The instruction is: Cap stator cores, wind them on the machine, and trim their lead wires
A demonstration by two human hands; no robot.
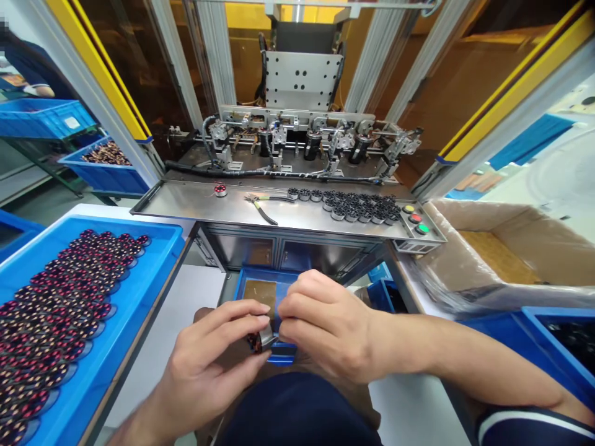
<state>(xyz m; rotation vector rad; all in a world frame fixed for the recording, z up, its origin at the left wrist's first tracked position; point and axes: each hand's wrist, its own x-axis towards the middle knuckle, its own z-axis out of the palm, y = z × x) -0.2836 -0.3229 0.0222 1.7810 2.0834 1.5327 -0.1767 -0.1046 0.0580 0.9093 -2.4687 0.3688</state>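
From my end of the feed, I have the part (266,336) up in front of the body, above the blue bin (240,286), with the left hand (204,359) carrying it. That hand's fingers are closed around it, thumb beneath and fingertips above, so the gap is only as wide as the part itself. The relation I watch is sideways: the part lies at the left fingertips, its silver side toward the right hand (332,328) and its dark, coppery side toward the left palm. It is squat, and its axis looks to run roughly left to right with some tilt, though the fingers cover too much for me to be sure. The right fingers are curled in tight just beside the silver side; I cannot tell whether they pinch anything or touch the part. Left is the nearer hand, right a very close second. Beyond both, on the steel worktop (181,201), I see pliers (266,214), a lone red-topped coil (220,191) and a cluster of black parts (362,206).
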